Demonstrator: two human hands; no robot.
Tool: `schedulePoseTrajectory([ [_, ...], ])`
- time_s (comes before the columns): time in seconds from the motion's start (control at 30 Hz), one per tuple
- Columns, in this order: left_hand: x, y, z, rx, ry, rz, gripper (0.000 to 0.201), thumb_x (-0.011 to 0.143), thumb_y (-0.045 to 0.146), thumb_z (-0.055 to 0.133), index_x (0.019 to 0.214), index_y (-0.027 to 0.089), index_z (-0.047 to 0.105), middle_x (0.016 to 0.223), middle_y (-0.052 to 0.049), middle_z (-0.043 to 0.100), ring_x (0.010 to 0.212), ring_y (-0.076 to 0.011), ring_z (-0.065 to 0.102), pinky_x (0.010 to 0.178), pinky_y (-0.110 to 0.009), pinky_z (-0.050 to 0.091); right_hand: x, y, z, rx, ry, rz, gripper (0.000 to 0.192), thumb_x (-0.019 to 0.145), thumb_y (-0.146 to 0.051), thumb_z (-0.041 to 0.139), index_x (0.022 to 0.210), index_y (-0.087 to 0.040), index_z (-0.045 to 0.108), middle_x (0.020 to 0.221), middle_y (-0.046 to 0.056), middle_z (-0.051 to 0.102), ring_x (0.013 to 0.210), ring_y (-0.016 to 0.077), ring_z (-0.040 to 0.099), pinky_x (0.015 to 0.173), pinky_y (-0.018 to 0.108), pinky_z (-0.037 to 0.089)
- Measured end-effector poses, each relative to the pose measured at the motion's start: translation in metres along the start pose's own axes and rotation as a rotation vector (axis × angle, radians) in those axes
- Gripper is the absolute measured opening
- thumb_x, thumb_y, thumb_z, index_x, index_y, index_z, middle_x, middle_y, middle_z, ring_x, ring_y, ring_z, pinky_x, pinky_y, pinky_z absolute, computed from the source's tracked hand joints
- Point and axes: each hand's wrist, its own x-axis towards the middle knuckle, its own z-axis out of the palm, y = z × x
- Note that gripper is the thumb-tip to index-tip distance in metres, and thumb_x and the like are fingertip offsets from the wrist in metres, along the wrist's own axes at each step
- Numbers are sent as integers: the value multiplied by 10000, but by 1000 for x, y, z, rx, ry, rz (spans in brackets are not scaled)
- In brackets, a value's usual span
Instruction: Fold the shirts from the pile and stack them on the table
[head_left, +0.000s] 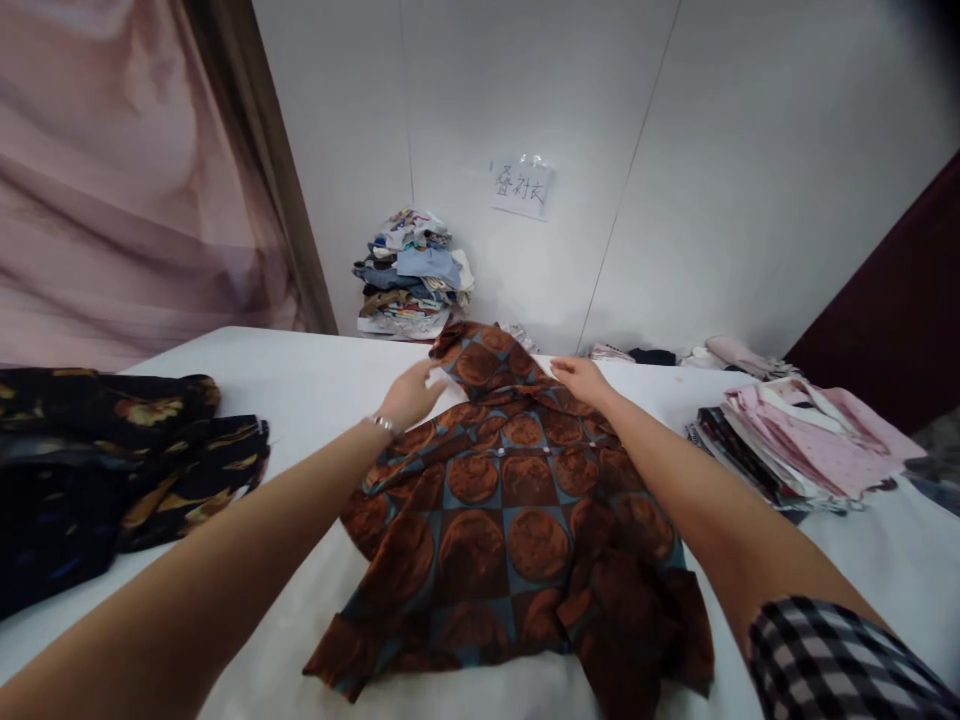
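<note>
A brown shirt (pixel 502 490) with large round motifs in blue-grey checks lies spread on the white table, its far part raised and bunched. My left hand (pixel 411 395), with a silvery band at the wrist, is closed at the far left edge of the shirt. My right hand (pixel 583 380) pinches the cloth at the far right side; its fingertips are partly hidden. One dark sleeve lies crumpled over the near right part of the shirt.
Dark floral clothes (pixel 172 450) lie at the left. Folded shirts with a pink one on top (pixel 832 430) are stacked at the right. A tall clothes pile (pixel 416 275) stands against the wall, where a paper sign (pixel 523 187) hangs. A pink curtain (pixel 135 180) is at the left.
</note>
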Motion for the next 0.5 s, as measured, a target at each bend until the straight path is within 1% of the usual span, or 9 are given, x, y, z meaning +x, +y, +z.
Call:
schedulePoseTrajectory([
  [0.03, -18, -11, 5, 35, -73, 4, 447, 854, 340, 546, 1258, 157, 596, 1227, -124, 677, 1085, -236, 640, 961, -329, 476, -16, 13, -9, -31, 5, 16, 304, 841, -252, 569, 1083, -144, 719, 1169, 118, 715, 1106, 214, 637, 1039, 351, 433],
  [0.07, -37, -23, 8, 78, -133, 3, 423, 859, 363, 525, 1221, 165, 619, 1219, -120, 678, 1080, -237, 641, 955, -324, 479, -33, 26, -19, -53, 17, 37, 278, 836, -263, 567, 1028, -154, 736, 1141, 112, 727, 1101, 230, 640, 1038, 365, 434],
  [0.13, -67, -48, 10, 171, -200, 31, 405, 873, 414, 483, 1177, 196, 637, 1216, -103, 674, 1091, -244, 631, 959, -334, 472, -67, 55, -40, -122, 43, 112, 273, 827, -283, 553, 989, -179, 746, 1077, 98, 747, 1062, 257, 659, 1006, 391, 459],
  [0.17, -77, -59, 8, 218, -220, 37, 415, 868, 437, 487, 1179, 204, 634, 1214, -100, 673, 1096, -251, 626, 948, -340, 474, -83, 69, -50, -167, 59, 154, 293, 828, -287, 543, 1013, -178, 743, 1082, 105, 745, 1067, 272, 659, 999, 403, 462],
  [0.23, -89, -74, 4, 312, -270, 14, 409, 847, 440, 524, 1174, 222, 639, 1177, -94, 686, 1078, -257, 633, 905, -339, 487, -110, 95, -65, -350, 116, 281, 358, 823, -300, 541, 1104, -169, 719, 1169, 127, 713, 1113, 287, 643, 1004, 405, 457],
  [0.3, -90, -79, 2, 400, -318, -52, 311, 822, 364, 564, 1070, 222, 688, 1077, -95, 713, 1013, -255, 659, 841, -325, 501, -129, 118, -73, -463, 124, 378, 442, 823, -337, 555, 1192, -127, 678, 1246, 170, 669, 1152, 308, 625, 1012, 415, 450],
  [0.37, -85, -77, 1, 454, -323, -108, 197, 808, 264, 564, 906, 199, 721, 964, -101, 727, 932, -250, 678, 790, -321, 505, -141, 136, -73, -464, 98, 425, 493, 833, -388, 561, 1229, -110, 653, 1248, 186, 665, 1151, 319, 627, 990, 415, 463],
  [0.43, -73, -71, -4, 463, -268, -139, 188, 818, 212, 534, 825, 161, 715, 922, -112, 729, 897, -244, 678, 777, -326, 502, -147, 150, -67, -399, 47, 438, 507, 847, -438, 548, 1240, -134, 645, 1193, 162, 697, 1111, 316, 651, 938, 404, 491],
  [0.5, -55, -64, -15, 450, -172, -159, 243, 868, 223, 481, 885, 124, 702, 978, -131, 723, 937, -247, 668, 813, -345, 497, -150, 159, -60, -349, 0, 428, 526, 852, -470, 537, 1268, -159, 625, 1174, 134, 709, 1094, 311, 660, 911, 396, 501],
])
